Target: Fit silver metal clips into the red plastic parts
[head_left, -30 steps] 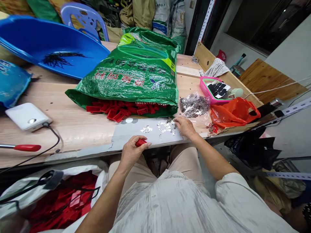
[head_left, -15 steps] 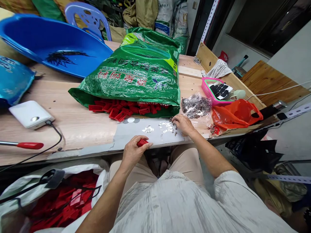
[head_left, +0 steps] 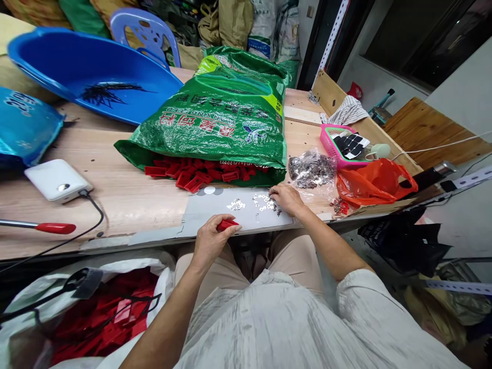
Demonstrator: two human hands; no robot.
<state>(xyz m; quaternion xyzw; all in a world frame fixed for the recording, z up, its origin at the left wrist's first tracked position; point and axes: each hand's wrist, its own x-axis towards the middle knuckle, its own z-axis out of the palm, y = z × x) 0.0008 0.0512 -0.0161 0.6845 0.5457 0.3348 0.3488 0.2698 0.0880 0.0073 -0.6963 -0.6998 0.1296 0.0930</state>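
A small red plastic part (head_left: pixel 227 224) is pinched between the thumb and fingers of my left hand (head_left: pixel 210 237), just over the table's front edge. My right hand (head_left: pixel 287 199) is closed, its fingertips down at the small dark metal pieces (head_left: pixel 277 209) on the grey sheet (head_left: pixel 207 211). Whatever those fingertips hold is too small to make out. Beside them lie flat silvery metal pieces (head_left: pixel 264 202), with another little pile of silvery pieces (head_left: pixel 236 205) further left. More red plastic parts (head_left: pixel 194 179) spill from the mouth of a green feed sack (head_left: pixel 215 123).
Right of the sack are a clear bag of metal pieces (head_left: pixel 313 169), a pink basket (head_left: pixel 333 146) and an orange plastic bag (head_left: pixel 378 184). A blue basin (head_left: pixel 126 61), white power bank (head_left: pixel 57 180) and red-handled tool (head_left: pixel 56 228) occupy the left. Below stands a white sack (head_left: pixel 163 266) of red parts.
My right hand has shifted slightly left among the small metal pieces, its fingers drawn closer together. My left hand keeps hold of the red plastic part. The view has moved a little.
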